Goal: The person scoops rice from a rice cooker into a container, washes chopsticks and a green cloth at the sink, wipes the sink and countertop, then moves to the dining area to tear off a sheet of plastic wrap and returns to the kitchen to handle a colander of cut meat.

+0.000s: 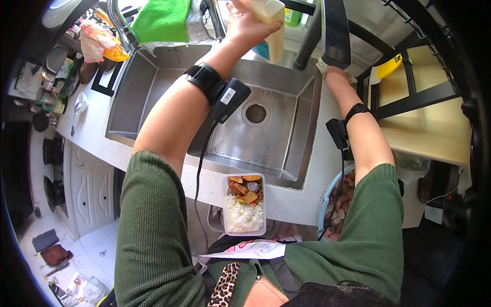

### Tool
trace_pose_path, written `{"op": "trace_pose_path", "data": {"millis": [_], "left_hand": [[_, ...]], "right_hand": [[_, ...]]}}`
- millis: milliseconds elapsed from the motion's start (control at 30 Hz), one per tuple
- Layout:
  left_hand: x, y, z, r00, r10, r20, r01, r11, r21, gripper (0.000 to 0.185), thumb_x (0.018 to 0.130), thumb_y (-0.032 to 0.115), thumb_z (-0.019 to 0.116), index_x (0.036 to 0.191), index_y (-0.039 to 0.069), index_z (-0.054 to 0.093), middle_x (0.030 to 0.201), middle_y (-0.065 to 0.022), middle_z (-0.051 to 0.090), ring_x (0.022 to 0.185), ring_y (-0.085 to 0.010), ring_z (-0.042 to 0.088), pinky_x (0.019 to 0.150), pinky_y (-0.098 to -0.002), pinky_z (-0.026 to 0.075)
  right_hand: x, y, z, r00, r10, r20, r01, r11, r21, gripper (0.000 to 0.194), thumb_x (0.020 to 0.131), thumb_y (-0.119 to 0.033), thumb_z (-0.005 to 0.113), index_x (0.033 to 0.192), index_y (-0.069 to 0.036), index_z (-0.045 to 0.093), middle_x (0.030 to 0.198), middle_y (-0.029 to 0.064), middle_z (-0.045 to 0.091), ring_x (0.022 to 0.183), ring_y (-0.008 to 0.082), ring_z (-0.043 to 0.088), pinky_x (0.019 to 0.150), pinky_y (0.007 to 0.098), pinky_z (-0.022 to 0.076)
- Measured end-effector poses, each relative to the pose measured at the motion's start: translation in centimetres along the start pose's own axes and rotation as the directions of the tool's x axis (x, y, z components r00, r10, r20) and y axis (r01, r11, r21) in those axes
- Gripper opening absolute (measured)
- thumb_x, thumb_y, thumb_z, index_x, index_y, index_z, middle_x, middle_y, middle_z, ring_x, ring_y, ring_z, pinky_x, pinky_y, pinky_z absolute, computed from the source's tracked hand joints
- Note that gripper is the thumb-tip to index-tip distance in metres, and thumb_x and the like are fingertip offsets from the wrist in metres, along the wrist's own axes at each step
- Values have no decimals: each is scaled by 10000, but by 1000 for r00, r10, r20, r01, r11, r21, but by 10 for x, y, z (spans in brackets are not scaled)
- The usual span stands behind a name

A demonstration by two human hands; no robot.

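My left hand [247, 23] is at the top of the view beyond the sink, gripping a translucent plastic bottle [277, 40] of pale yellowish liquid with a blue label. Right of the sink, my right hand [337, 73] reaches to the back of the counter. A dark upright panel [336, 34] hides most of its fingers, and a whitish cloth [321, 66] shows beside it; I cannot tell whether it is held. Below both hands lies the stainless steel sink [230, 144] with its round drain [256, 114]. A clear plastic food container [264, 215] of rice and cooked vegetables sits at the counter's front edge.
A green cloth [163, 23] hangs by the faucet [119, 23]. On the left counter rests a white spoon [76, 109]. At right are a black rack [418, 100], a yellow-handled scraper [387, 68] and a blue basket [324, 199] below. Cables hang from both forearm devices.
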State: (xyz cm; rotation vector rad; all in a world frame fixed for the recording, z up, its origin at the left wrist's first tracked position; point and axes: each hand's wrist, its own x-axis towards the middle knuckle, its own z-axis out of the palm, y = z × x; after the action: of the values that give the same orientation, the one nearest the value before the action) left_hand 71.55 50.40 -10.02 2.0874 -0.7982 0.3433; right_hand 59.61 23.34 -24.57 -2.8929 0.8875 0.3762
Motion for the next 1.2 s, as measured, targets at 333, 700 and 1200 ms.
{"op": "trace_pose_path", "data": {"millis": [333, 700, 1200], "left_hand": [[-71, 21, -46, 994, 13, 110, 49, 840, -541, 932, 644, 212, 853, 1216, 6, 146, 1165, -170, 416, 1109, -264, 527, 895, -371, 494], [-300, -15, -250, 977, -200, 68, 204, 977, -67, 917, 646, 164, 814, 1362, 26, 257, 1255, -113, 436, 1157, -232, 472, 960, -386, 424], [-381, 20, -297, 833, -463, -302, 465, 883, -68, 1059, 672, 19, 732, 1466, 120, 39, 1474, -131, 223, 1318, -274, 316, 1069, -423, 304]], "right_hand": [[-93, -47, -43, 886, -282, 369, 206, 951, 232, 345, 737, -188, 590, 1049, -41, 603, 906, 188, 662, 811, 312, 664, 666, 395, 557], [-13, -177, -22, 945, -248, -212, 282, 948, 147, 613, 835, -488, 555, 1206, -2, 512, 1246, 249, 517, 1176, 340, 495, 986, 400, 395], [25, -229, 35, 594, -622, -510, 757, 647, 92, 394, 817, -100, 551, 1192, -219, 561, 1405, 58, 416, 1261, 275, 413, 1052, 463, 311]]}}
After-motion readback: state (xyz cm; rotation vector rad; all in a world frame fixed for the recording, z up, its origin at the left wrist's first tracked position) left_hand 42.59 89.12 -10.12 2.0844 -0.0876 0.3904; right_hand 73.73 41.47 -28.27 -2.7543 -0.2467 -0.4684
